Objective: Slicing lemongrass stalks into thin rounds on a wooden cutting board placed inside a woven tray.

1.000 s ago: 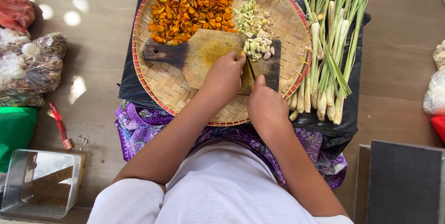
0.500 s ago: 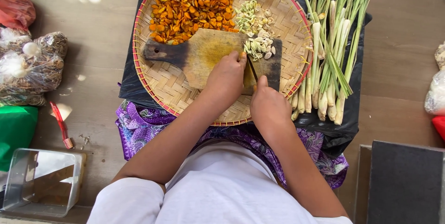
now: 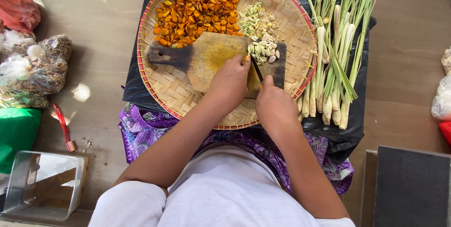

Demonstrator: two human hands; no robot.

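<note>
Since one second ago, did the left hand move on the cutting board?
No. The left hand stays at the same spot on the cutting board, beside the knife.

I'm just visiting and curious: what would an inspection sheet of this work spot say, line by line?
Surface: wooden floor; black plastic sheet under a round woven tray.
Job's things: wooden cutting board on the tray, knife, pale slices.
Clutter: heap of orange pieces, lemongrass stalks, filled plastic bags, clear box.
Hands: left hand pressed on the board; right hand holding the knife.
Cables: nothing seen.
Surroundings: purple patterned cloth, dark panel.
</note>
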